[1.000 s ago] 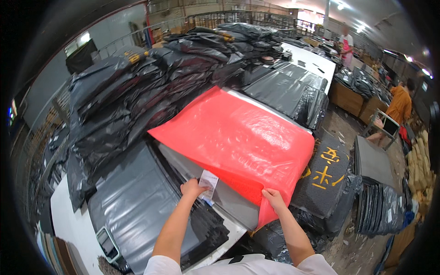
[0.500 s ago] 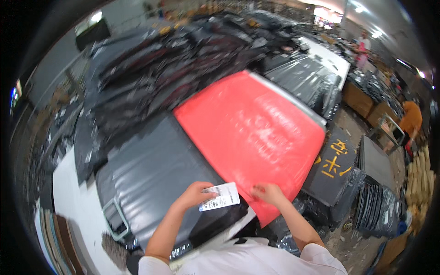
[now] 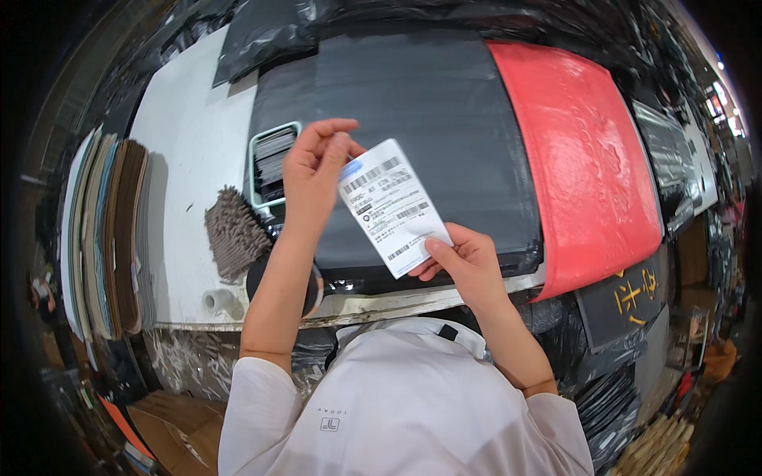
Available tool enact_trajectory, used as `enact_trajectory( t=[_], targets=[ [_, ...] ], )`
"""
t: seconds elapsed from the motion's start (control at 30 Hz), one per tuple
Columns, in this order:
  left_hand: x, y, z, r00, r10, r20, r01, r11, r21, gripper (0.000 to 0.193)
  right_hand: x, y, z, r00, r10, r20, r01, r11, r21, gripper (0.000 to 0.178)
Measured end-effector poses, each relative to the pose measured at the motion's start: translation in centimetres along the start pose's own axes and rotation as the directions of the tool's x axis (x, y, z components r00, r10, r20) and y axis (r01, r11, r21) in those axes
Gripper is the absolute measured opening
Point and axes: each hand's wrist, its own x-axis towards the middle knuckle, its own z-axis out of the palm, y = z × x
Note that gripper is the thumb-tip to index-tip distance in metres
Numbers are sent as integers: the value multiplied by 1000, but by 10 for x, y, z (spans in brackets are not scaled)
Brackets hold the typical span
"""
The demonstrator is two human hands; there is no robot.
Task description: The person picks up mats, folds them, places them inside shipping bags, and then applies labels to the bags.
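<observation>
A white shipping label (image 3: 389, 210) with barcodes, small print and a blue corner is held tilted over a dark grey plastic-covered sheet (image 3: 405, 95). At its lower right corner, my right hand (image 3: 468, 258) pinches it, thumb on the printed face and fingers behind. My left hand (image 3: 317, 170) is closed at the label's upper left corner, thumb against curled fingers and index finger stretched out. Whether it grips the label or its backing there is partly hidden. Left of that forearm stands a pale green tray (image 3: 255, 178) of packed dark slips or cards.
A red plastic-wrapped package (image 3: 587, 159) lies right of the dark sheet. On the white table (image 3: 186, 159) are a brown shaggy mitt (image 3: 236, 230), a white roll (image 3: 221, 300) and, leftmost, upright coloured mat samples (image 3: 103, 238). A dark package with yellow writing (image 3: 623, 305) sits lower right.
The view has swung left and down toward the table. My right hand, earlier apart from the label, now holds its lower corner. The label is turned upright, with my left hand at its top.
</observation>
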Motion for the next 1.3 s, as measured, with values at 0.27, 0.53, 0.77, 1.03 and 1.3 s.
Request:
enact_trajectory(
  t=[0.27,0.53,0.77,1.03,1.3],
  targets=[
    [-13,-87,-137,983,-178,40,-11,163,987,25,7,9,36,997,-75,3,75,996,55,21],
    [-13,-80,-150,969,-89,229,-195,287,938,12,60,80,61,942,321,94,-329,942,72,21],
    [-20,-71,-162,983,-57,176,-144,361,921,11,112,121,127,938,308,160,-346,861,373,27],
    [-80,-68,-161,981,182,69,-150,478,865,12,26,83,-36,859,-160,-486,116,986,-120,24],
    [-73,-68,-79,918,107,383,-376,546,749,9,-101,216,-331,-189,-173,-967,-196,971,-135,45]
  ],
)
